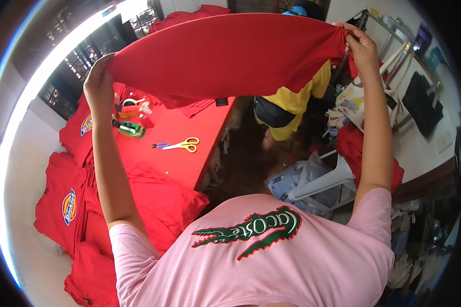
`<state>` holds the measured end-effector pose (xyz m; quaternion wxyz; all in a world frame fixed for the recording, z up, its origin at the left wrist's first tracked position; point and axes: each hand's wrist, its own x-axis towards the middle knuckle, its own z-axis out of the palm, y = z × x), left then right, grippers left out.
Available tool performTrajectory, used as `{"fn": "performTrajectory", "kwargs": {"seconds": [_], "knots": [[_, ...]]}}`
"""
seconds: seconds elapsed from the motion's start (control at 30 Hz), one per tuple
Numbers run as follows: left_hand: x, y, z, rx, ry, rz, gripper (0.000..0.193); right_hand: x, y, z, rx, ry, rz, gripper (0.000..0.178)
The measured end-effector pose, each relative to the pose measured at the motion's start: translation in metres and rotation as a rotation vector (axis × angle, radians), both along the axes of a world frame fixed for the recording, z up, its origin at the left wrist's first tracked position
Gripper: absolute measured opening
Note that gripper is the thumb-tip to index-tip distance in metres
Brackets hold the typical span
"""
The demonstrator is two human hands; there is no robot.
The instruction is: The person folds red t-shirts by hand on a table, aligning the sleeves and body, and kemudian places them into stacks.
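Note:
A red shirt (pixel 225 56) is stretched wide in the air between my raised hands, above the far part of the table. My left hand (pixel 99 74) grips its left end, the fingers mostly hidden behind the cloth. At the other end my right hand (pixel 361 43) pinches a gathered corner, thumb and fingers closed on the fabric. The upper edge bows upward and the lower edge sags in folds. Below it, yellow-handled scissors (pixel 182 145) and a small blue thread snipper (pixel 160 146) lie on the red tabletop (pixel 176 166).
Stacked red shirts with a printed emblem (pixel 61 204) line the table's left side, near a green object (pixel 131 129). Beyond the table stands a person in yellow (pixel 292 110), partly behind the cloth. A white plastic stool (pixel 322 184) and plastic bags (pixel 292 179) are at right.

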<state>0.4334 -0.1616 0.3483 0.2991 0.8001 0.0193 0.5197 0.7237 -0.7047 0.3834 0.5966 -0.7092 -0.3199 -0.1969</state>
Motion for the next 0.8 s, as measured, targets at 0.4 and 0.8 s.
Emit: {"fn": "performTrajectory", "kwargs": {"seconds": [0.4, 0.8], "knots": [[0.14, -0.149, 0.035, -0.509, 0.015, -0.654, 0.023, 0.007, -0.206, 0.031, -0.088, 0.183, -0.142, 0.033], [0.22, -0.25, 0.034, -0.219, 0.139, -0.686, 0.03, -0.006, -0.313, 0.035, -0.266, 0.162, -0.405, 0.033]]}}
